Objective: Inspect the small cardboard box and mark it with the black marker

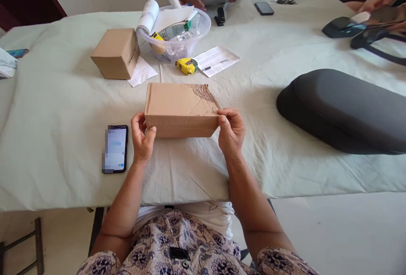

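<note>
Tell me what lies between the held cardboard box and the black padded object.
In the head view: first the right hand, at the near right corner of the held cardboard box, then pale tablecloth up to the black padded object.

left hand [141, 140] and right hand [232, 134] hold 1 scribbled cardboard box [177, 102] near a phone [119, 150].

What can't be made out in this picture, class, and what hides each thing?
All in the head view:
- Inside of the held box: hidden by its cardboard faces.
- Lines on the printed sheet: too small to read.
- Left part of the phone screen: covered by pixelation.
- Far end of the dark padded piece: cut off by the right edge.
</note>
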Demonstrator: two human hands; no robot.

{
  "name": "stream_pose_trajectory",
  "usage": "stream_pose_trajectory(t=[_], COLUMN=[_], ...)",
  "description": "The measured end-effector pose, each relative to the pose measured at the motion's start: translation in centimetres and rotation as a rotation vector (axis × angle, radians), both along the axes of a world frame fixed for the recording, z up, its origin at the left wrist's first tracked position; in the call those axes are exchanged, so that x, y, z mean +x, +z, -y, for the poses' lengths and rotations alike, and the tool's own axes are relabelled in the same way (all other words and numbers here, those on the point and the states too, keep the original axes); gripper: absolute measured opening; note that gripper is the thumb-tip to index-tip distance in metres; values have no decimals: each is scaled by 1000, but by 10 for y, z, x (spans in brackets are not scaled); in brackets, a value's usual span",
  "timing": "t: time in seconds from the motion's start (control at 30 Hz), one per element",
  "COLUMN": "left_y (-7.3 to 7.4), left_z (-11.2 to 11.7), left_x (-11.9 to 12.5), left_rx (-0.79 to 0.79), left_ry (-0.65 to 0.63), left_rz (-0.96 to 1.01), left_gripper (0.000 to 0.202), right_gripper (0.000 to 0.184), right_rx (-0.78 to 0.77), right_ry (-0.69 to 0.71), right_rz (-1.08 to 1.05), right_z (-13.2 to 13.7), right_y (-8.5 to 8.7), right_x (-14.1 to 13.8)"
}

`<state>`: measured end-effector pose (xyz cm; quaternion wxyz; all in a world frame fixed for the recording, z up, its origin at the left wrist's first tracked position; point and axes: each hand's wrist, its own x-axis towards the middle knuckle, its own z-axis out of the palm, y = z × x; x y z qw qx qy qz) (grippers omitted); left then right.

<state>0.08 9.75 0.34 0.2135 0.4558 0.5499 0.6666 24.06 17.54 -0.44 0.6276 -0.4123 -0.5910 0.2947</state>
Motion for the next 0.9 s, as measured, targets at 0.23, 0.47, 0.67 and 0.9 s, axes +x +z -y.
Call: stream_pose_trajectory(t=[0.23, 0.47, 0.67, 0.9], left_y=[-3, 0, 2, 2], left_z=[3, -1, -1, 0], left_x=[22, 33, 26, 21], left_rx=[-139, -161, -122, -92], left_ry=[224, 367, 367, 354], left_rz=[-245, -327, -267, -221], left_gripper=[79, 88, 85, 83], right_gripper=[70, 64, 44, 36], right_rx=[41, 35, -50, -29], right_ry=[-255, -308, -188, -160], right_rz=[294, 332, 221, 156], right_z=[21, 28, 29, 27], right_y=[-3, 4, 5, 2], right_x=[-28, -40, -35, -33])
